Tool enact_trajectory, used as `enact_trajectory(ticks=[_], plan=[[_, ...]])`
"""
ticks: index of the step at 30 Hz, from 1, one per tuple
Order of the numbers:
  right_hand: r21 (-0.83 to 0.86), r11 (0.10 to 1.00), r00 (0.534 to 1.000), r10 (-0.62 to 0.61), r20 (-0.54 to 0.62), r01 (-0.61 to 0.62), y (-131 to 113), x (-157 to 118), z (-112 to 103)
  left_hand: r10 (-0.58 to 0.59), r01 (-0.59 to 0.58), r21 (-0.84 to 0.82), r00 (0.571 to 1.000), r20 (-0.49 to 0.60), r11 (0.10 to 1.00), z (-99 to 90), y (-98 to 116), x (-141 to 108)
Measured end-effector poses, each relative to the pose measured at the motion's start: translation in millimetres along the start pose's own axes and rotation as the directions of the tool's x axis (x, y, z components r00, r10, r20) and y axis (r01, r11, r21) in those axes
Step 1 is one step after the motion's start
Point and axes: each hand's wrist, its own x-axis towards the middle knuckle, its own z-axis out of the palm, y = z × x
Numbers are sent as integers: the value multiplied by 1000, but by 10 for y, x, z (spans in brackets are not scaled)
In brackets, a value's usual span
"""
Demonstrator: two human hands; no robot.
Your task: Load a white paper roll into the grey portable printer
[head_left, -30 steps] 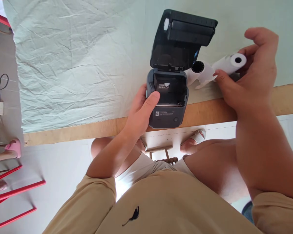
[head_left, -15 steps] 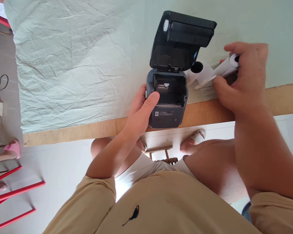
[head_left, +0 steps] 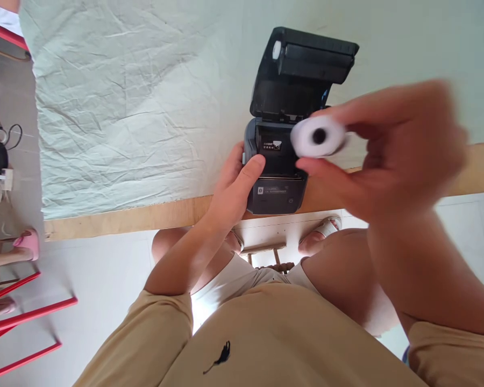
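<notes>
Printer (head_left: 280,164): lid (head_left: 294,80) up, bay accessible | L hand (head_left: 236,185): clamped on side, prob. to steady | R hand (head_left: 403,156): fingers clamped on roll (head_left: 333,134)

One printer (head_left: 280,166), one visible paper roll (head_left: 305,137), two hands (head_left: 237,183) (head_left: 403,156)

Printer (head_left: 276,196) at the table's near edge (head_left: 125,218), left hand (head_left: 239,183) on its left, paper roll (head_left: 304,138) in right hand (head_left: 403,156) at its right.

One head-worn cam, facing forward and steeply down past wearer's tan fabric T-shirt (head_left: 274,338) onto pale green cloth-covered wooden table (head_left: 145,214), close in.
</notes>
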Motion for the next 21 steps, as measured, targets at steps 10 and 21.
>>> enact_trajectory(ticks=[10, 21], plan=[[-125, 973, 981, -191, 27, 193, -9, 2, 297, -85, 84, 21, 994, 65, 996, -52, 62, -59], [-84, 959, 962, -268, 56, 272, -105, -165, 337, -9, 9, 41, 1000, -15, 999, -86, -58, 6]])
